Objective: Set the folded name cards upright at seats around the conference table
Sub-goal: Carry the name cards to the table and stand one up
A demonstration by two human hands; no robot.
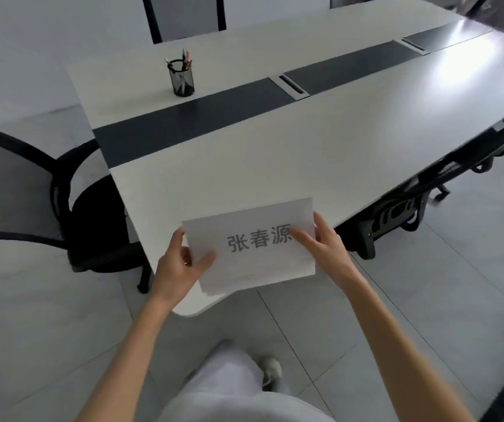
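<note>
**Holding the card stack at the table corner**

Holding a stack of white paper name cards (253, 248) over the near corner of the white conference tabletop with a dark centre strip (305, 141), I grip it from both short ends. My left hand (180, 269) pinches the left end, thumb on top and fingers (180, 239) curled behind the edge; my right hand (320, 242) pinches the right end, index finger lying across the printed face. The stack sits at the tabletop's near corner, partly overhanging it; whether it rests on the surface I cannot tell. The cards' long axis runs left to right, slightly tilted up to the right, and the grey printed characters read upright toward me, face up. Risks, as I judge them: the loose sheets could fan or slide off the corner if either pinch relaxes, and peeling one card may drag others along. A black mesh pen cup (182, 79) stands well apart on the far side; black mesh office chairs (22, 190) flank the table.
</note>
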